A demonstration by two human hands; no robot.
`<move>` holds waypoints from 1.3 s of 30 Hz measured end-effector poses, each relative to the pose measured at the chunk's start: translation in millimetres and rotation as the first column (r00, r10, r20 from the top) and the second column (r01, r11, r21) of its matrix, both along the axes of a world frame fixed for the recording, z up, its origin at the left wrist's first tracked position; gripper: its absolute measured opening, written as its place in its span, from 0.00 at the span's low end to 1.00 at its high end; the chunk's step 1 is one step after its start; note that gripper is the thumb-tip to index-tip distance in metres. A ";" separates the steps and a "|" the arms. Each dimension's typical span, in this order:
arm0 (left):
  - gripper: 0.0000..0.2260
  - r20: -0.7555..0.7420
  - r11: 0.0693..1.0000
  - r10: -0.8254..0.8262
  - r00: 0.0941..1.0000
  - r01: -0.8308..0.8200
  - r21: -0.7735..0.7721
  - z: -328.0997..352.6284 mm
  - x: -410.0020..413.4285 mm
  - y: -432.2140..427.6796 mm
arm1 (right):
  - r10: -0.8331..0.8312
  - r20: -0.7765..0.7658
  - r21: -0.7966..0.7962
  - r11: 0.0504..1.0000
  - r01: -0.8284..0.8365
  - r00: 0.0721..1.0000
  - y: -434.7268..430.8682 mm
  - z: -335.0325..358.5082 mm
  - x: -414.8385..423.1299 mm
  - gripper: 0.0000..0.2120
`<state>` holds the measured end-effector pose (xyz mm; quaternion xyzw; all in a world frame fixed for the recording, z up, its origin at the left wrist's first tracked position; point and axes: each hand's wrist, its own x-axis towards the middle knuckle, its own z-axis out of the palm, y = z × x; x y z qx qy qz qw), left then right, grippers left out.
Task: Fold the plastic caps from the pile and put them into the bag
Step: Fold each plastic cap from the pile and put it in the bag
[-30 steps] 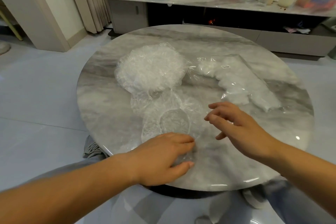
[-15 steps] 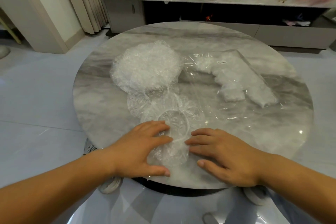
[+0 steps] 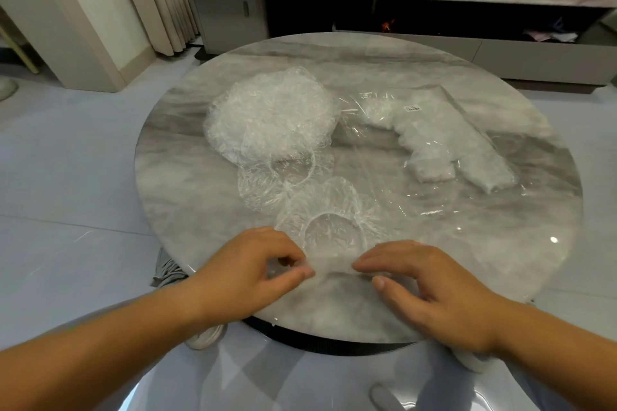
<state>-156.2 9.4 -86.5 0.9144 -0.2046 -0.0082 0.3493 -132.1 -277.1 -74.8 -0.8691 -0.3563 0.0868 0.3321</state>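
Lower centre: left hand point(image 3: 253, 265) pinches cap point(image 3: 330, 223) near rim | right hand point(image 3: 425, 280) apparently pinches same rim, blurred | risk: slick film slips, fold springs open

The left hand point(image 3: 253, 272) and right hand point(image 3: 430, 287) pinch the near edge of a plastic cap point(image 3: 329, 220) spread on the marble tabletop point(image 3: 500, 260). Beyond lies the pile of caps point(image 3: 270, 117), with the bag point(image 3: 444, 137) to its right.

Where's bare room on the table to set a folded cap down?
Bare table: the far edge behind the pile and bag; the left rim beside the pile; the near right, between bag and right hand. Crowded in the middle, where loose caps lie between pile and bag.
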 end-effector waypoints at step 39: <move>0.34 -0.146 0.886 0.426 0.893 -0.379 0.268 -3.6 42.9 -12.7 | -0.133 0.195 -0.109 0.982 0.156 0.972 50.0 37.9 49.8 0.14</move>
